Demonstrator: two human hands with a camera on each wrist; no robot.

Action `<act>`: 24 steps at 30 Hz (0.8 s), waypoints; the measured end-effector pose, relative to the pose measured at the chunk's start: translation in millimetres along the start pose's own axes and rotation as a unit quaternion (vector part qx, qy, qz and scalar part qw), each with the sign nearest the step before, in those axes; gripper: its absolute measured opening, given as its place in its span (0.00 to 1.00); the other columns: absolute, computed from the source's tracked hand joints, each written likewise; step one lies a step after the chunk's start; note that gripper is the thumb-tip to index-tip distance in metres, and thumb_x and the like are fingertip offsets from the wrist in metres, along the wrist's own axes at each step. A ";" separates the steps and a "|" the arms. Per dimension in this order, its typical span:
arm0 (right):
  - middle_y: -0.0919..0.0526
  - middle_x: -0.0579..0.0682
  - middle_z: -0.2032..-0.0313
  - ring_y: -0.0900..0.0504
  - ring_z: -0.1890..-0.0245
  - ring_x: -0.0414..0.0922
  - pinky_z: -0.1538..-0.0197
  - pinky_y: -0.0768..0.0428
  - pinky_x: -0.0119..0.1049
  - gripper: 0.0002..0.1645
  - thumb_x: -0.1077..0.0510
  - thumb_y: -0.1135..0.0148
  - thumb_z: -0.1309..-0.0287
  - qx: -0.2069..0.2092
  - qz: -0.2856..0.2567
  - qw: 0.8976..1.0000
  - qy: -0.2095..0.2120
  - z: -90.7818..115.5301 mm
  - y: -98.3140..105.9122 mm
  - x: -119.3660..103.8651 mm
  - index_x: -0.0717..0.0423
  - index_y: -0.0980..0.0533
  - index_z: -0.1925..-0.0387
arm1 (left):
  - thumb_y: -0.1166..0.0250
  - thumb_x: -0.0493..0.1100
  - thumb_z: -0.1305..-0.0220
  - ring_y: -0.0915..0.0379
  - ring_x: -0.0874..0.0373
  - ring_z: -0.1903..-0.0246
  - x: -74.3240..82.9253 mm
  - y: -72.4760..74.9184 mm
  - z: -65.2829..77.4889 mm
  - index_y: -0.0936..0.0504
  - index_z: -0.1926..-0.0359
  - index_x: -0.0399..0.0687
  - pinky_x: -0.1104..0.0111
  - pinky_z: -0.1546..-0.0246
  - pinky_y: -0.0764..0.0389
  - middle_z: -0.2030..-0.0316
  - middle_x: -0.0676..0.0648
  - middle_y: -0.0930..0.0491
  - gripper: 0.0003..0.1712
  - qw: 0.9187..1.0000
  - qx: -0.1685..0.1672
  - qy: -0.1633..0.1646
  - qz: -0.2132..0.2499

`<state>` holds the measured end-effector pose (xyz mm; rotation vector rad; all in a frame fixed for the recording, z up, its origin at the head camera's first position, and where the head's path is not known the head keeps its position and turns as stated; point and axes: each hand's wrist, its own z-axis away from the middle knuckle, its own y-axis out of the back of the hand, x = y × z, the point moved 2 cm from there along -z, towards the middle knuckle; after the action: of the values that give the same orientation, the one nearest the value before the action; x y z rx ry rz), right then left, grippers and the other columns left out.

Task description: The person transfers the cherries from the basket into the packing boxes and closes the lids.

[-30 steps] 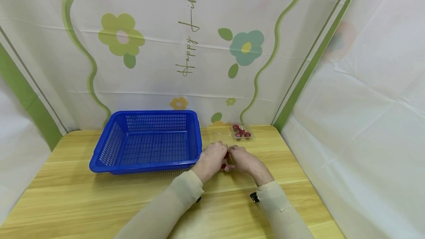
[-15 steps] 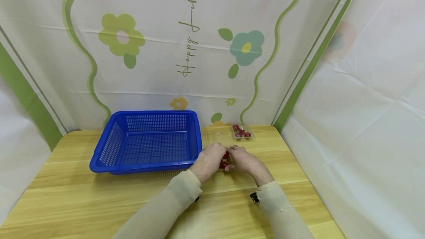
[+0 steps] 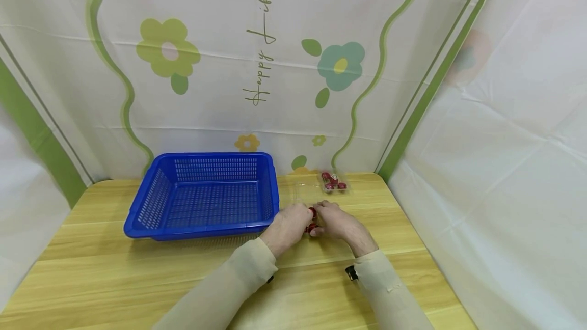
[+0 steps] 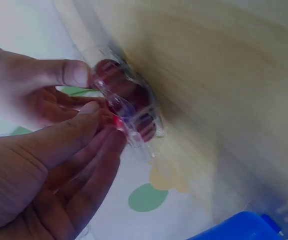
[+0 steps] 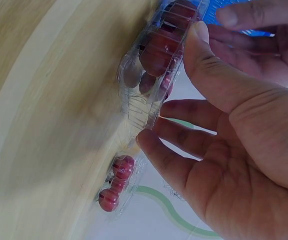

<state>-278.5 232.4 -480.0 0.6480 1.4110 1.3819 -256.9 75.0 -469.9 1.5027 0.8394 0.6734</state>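
Note:
A clear plastic fruit box with several round dark-red fruits is under both hands. My right hand holds its side, thumb on the rim and fingertips at the wall in the right wrist view. My left hand is at the box's left side. In the right wrist view a gap shows between the left thumb and fingers, with no fruit in it. Its fingertips are right at the box's edge in the left wrist view. From the head, the hands hide most of this box.
A blue plastic basket stands to the left, close to the left hand. Behind the hands, toward the right, sits a second clear box with several red fruits. The wooden table meets patterned white curtains at its back.
My left hand has drawn back slightly toward me and the left, so more of the red fruits shows between the hands. The right hand has stayed in place.

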 end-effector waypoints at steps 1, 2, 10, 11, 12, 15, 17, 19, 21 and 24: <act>0.19 0.70 0.22 0.20 0.22 0.70 0.16 0.19 0.64 0.46 0.51 0.15 0.28 0.002 0.002 1.000 0.003 0.5 0.7 -0.5 0.71 0.24 0.21 | 0.25 0.35 0.20 0.08 0.60 0.62 1.8 0.9 2.8 0.05 0.56 0.50 0.66 0.65 0.05 0.60 0.49 0.05 0.06 1.000 -0.005 -0.002 -0.002; 0.19 0.70 0.22 0.19 0.22 0.70 0.16 0.19 0.64 0.45 0.51 0.15 0.27 0.002 0.003 1.000 0.004 0.7 1.2 -1.1 0.70 0.23 0.21 | 0.25 0.36 0.20 0.09 0.60 0.63 3.7 2.7 5.4 0.05 0.56 0.50 0.67 0.64 0.05 0.59 0.49 0.05 0.06 1.000 -0.014 -0.004 -0.007; 0.20 0.70 0.21 0.20 0.21 0.71 0.16 0.19 0.63 0.47 0.45 0.17 0.26 0.003 0.005 1.000 0.024 -9.2 -10.2 15.6 0.70 0.23 0.20 | 0.27 0.36 0.18 0.10 0.61 0.62 9.3 5.8 26.3 0.05 0.52 0.51 0.68 0.59 0.04 0.57 0.51 0.05 0.06 0.999 -0.015 -0.036 -0.020; 0.21 0.71 0.20 0.20 0.21 0.71 0.15 0.19 0.63 0.48 0.44 0.17 0.25 0.002 0.006 1.000 0.024 -11.0 -12.1 18.2 0.70 0.24 0.20 | 0.27 0.36 0.17 0.10 0.61 0.61 8.8 5.7 29.1 0.05 0.50 0.50 0.68 0.57 0.04 0.55 0.51 0.05 0.06 0.999 -0.017 -0.041 -0.012; 0.21 0.70 0.20 0.21 0.20 0.71 0.15 0.19 0.63 0.49 0.44 0.17 0.25 0.000 0.006 1.000 0.022 -12.3 -13.3 19.7 0.70 0.24 0.19 | 0.28 0.37 0.16 0.09 0.59 0.60 8.1 5.0 32.2 0.05 0.49 0.50 0.67 0.57 0.04 0.55 0.50 0.05 0.06 0.999 -0.016 -0.044 -0.005; 0.23 0.70 0.18 0.23 0.18 0.71 0.14 0.20 0.63 0.51 0.42 0.18 0.26 -0.007 0.001 1.000 0.008 -10.3 -12.4 17.2 0.69 0.26 0.18 | 0.28 0.41 0.15 0.08 0.57 0.59 5.9 2.8 42.0 0.06 0.45 0.47 0.65 0.57 0.03 0.52 0.49 0.05 0.07 0.998 -0.018 -0.054 0.027; 0.24 0.70 0.17 0.24 0.17 0.71 0.13 0.22 0.65 0.52 0.45 0.15 0.29 -0.018 -0.007 1.000 -0.012 -2.7 -3.2 4.0 0.70 0.26 0.17 | 0.29 0.44 0.14 0.05 0.54 0.52 4.5 1.4 49.3 0.07 0.39 0.43 0.63 0.52 0.02 0.45 0.47 0.04 0.13 0.997 -0.021 -0.057 0.041; 0.25 0.71 0.17 0.25 0.16 0.72 0.13 0.23 0.66 0.53 0.45 0.16 0.29 -0.022 -0.010 1.000 -0.018 0.9 -1.0 0.0 0.71 0.27 0.17 | 0.30 0.47 0.13 0.05 0.50 0.40 3.3 0.8 56.0 0.10 0.32 0.39 0.61 0.41 0.03 0.35 0.43 0.06 0.20 0.996 -0.028 -0.061 0.054; 0.26 0.72 0.16 0.26 0.16 0.72 0.12 0.24 0.66 0.53 0.46 0.16 0.29 -0.025 -0.006 0.999 -0.020 3.2 -0.9 -1.7 0.72 0.28 0.17 | 0.31 0.48 0.12 0.11 0.47 0.27 2.1 0.2 62.4 0.14 0.24 0.38 0.57 0.28 0.08 0.25 0.41 0.12 0.27 0.996 -0.039 -0.066 0.055; 0.27 0.72 0.16 0.27 0.15 0.72 0.11 0.25 0.66 0.54 0.45 0.17 0.27 -0.029 0.000 0.999 -0.017 4.1 -4.0 -1.2 0.72 0.29 0.16 | 0.34 0.50 0.10 0.21 0.45 0.17 0.2 -2.4 71.4 0.19 0.18 0.39 0.54 0.17 0.16 0.18 0.40 0.19 0.30 0.994 -0.058 -0.074 0.057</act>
<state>-273.3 232.2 -482.7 0.6302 1.3386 1.4011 -198.9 34.4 -479.8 1.4836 0.5948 0.6748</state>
